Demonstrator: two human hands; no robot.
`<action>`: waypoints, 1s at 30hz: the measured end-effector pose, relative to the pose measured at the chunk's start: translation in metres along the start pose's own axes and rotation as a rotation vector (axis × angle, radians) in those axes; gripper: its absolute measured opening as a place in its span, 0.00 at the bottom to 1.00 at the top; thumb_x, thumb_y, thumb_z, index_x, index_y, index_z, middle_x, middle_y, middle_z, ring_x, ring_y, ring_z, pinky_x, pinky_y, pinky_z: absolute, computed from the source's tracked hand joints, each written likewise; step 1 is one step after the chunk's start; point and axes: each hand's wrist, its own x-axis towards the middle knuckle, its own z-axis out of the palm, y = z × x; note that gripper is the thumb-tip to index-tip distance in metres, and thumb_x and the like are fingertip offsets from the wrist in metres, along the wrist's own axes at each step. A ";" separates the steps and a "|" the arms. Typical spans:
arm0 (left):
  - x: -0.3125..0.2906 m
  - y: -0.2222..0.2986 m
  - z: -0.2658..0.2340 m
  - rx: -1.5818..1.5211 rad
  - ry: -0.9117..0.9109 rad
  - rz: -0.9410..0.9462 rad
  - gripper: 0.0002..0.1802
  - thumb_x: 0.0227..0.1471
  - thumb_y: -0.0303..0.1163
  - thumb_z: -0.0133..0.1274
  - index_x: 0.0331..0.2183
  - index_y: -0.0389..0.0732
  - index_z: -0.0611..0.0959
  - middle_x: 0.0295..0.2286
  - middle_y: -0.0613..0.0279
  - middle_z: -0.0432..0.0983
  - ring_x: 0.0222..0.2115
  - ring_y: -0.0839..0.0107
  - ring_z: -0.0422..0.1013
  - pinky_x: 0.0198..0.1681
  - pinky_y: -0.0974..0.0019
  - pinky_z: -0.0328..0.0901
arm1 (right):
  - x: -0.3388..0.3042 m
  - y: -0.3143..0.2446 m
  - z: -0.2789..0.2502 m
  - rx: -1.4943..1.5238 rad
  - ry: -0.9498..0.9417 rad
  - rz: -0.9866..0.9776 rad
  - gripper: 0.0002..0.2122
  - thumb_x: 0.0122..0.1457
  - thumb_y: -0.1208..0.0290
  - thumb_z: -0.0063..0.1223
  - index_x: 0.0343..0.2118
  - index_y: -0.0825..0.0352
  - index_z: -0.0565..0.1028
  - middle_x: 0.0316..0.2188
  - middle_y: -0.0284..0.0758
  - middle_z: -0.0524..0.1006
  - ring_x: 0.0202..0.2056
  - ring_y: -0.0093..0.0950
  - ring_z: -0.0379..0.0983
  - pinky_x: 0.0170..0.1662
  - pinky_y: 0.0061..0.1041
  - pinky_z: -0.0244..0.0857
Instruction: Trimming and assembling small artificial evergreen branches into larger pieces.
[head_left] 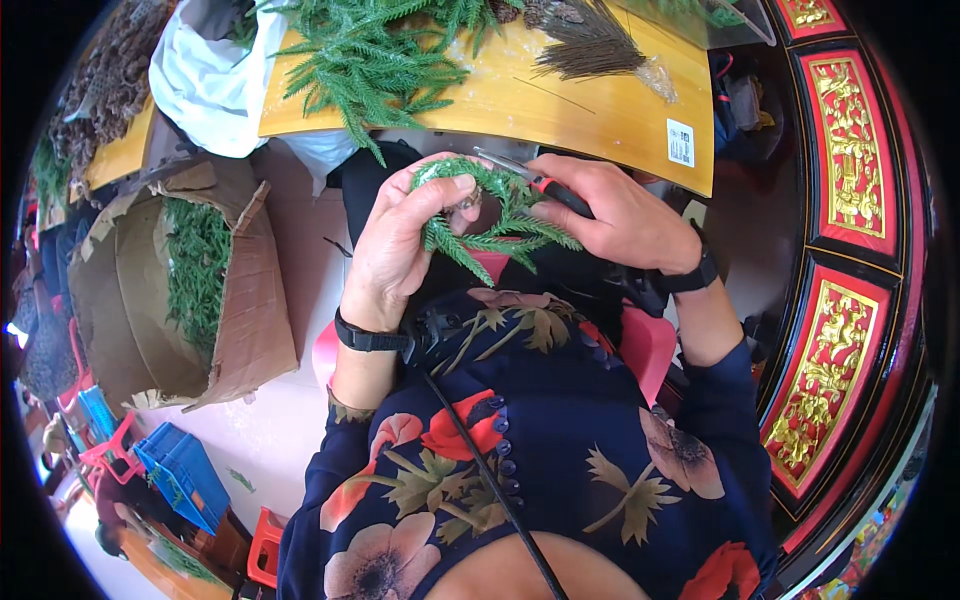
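Note:
In front of my chest, my left hand [392,235] grips a small ring-shaped wreath [492,240] of green artificial pine sprigs, the thumb pressed on its upper left part. Loose sprig ends stick out at the ring's lower right. My right hand [622,212] is closed round pliers [546,184] with red and black handles; their metal jaws point left over the top of the wreath. Some right fingertips lie close to the wreath's right side, and I cannot tell if they touch it. Green sprigs [370,65] are heaped on the yellow table [590,135] just beyond my hands.
A bundle of thin brown stems [592,45] lies on the table. On the left stands an open cardboard box [258,300] holding green sprigs [195,275], below a white plastic bag [205,80]. Farther down are a blue crate [185,470] and a red stool [265,545]. Carved red-gold panels [850,145] line the right.

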 end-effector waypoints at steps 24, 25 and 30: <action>0.003 -0.003 0.002 0.107 0.099 0.020 0.07 0.51 0.28 0.53 0.33 0.35 0.79 0.23 0.65 0.74 0.23 0.80 0.66 0.28 0.76 0.61 | -0.002 -0.003 0.005 -0.427 0.095 0.054 0.11 0.49 0.76 0.53 0.36 0.71 0.70 0.28 0.48 0.73 0.33 0.49 0.70 0.35 0.40 0.64; 0.003 -0.003 0.001 0.122 0.099 0.025 0.07 0.51 0.28 0.53 0.33 0.35 0.79 0.23 0.65 0.75 0.23 0.80 0.66 0.29 0.76 0.61 | -0.002 -0.003 0.008 -0.412 0.097 0.089 0.10 0.49 0.77 0.52 0.35 0.70 0.70 0.27 0.48 0.73 0.33 0.49 0.70 0.35 0.40 0.64; 0.002 0.002 0.006 0.180 0.088 0.040 0.08 0.51 0.28 0.54 0.34 0.34 0.79 0.25 0.63 0.76 0.23 0.79 0.67 0.30 0.76 0.62 | -0.001 -0.006 0.005 -0.323 0.075 0.163 0.10 0.48 0.77 0.52 0.35 0.69 0.70 0.23 0.48 0.72 0.31 0.50 0.70 0.34 0.40 0.64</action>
